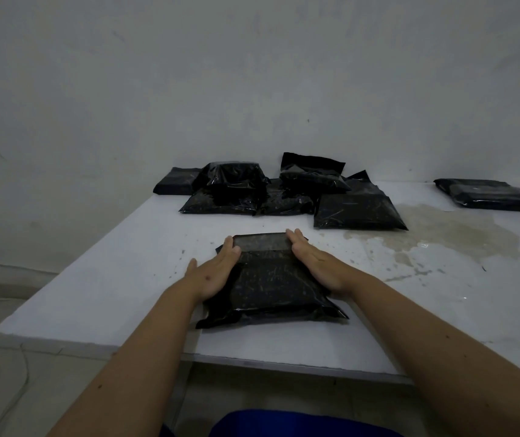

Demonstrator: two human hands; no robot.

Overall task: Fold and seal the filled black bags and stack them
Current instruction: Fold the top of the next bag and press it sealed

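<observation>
A filled black bag (271, 283) lies flat on the white table (101, 288) in front of me, its far flap folded over the top. My left hand (213, 272) rests with straight fingers along the bag's left side. Along its right side lies my right hand (314, 263), fingers straight and reaching the folded flap. Behind it several more filled black bags (359, 212) lie in a loose heap near the wall. A separate pile of black bags (489, 195) sits at the far right.
A white wall stands right behind the table. A large wet-looking stain (460, 238) spreads across the table's right part. The table's near edge (284, 364) runs just above my lap, and its left edge drops to a tiled floor.
</observation>
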